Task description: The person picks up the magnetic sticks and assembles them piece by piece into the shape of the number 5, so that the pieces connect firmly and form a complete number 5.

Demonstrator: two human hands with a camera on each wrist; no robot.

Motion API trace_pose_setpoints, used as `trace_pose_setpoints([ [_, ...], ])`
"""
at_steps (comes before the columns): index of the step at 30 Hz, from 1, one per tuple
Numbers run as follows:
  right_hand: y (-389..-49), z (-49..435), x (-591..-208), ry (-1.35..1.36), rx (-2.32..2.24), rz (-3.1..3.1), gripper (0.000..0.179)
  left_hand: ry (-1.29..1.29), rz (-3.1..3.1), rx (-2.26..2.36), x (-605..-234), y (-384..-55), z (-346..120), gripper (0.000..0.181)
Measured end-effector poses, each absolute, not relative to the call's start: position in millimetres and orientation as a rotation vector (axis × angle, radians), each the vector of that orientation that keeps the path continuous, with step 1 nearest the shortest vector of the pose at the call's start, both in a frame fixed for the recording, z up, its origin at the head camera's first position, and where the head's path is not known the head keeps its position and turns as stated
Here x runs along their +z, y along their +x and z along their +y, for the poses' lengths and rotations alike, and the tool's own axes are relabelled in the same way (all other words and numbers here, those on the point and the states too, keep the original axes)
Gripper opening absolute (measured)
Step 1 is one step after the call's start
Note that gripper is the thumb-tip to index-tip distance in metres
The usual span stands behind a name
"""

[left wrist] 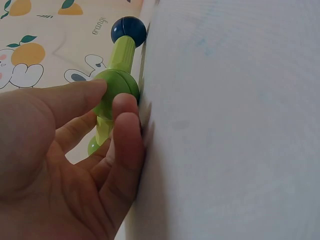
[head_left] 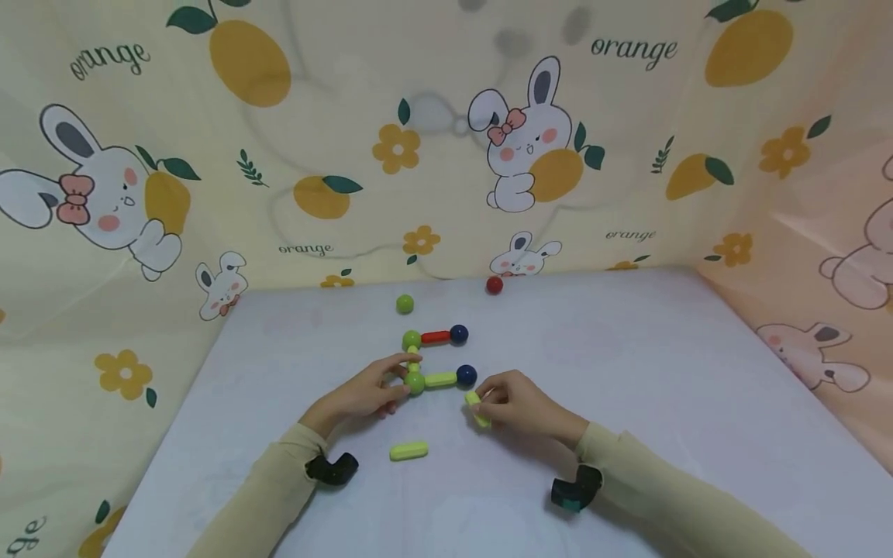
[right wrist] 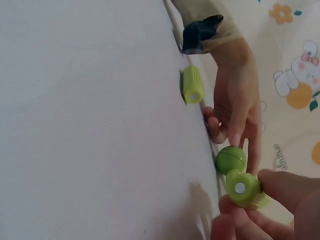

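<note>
My left hand (head_left: 366,387) holds the near green ball (left wrist: 117,90) of a joined ball-and-rod piece, thumb on one side and fingers round the other. From this ball one yellow-green rod (head_left: 441,380) runs right to a dark blue ball (head_left: 467,377). Another yellow-green rod (head_left: 414,360), partly behind my fingers, leads to the far green ball (head_left: 412,339), where a red rod (head_left: 436,337) joins a second dark blue ball (head_left: 459,334). Just right of the piece, my right hand (head_left: 523,407) pinches a loose yellow-green rod (head_left: 478,409); its end shows a silver disc (right wrist: 240,188).
A spare yellow-green rod (head_left: 408,451) lies on the white table (head_left: 663,372) nearer to me, between my forearms. Farther back sit a loose green ball (head_left: 405,304) and a red ball (head_left: 494,285), close to the printed cloth backdrop (head_left: 446,186).
</note>
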State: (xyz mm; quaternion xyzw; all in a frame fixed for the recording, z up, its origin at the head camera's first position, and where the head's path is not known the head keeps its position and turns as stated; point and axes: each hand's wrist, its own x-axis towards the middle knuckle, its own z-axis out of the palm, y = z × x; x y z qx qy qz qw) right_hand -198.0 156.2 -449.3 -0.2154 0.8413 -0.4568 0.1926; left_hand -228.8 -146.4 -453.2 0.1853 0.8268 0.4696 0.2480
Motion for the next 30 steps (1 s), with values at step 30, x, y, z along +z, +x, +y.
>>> trace_pose_setpoints([
  [30, -215, 147, -456, -0.343, -1.276, 2.379, 0.029, 0.477, 2.263, 1.269, -458, -231, -148, 0.055],
])
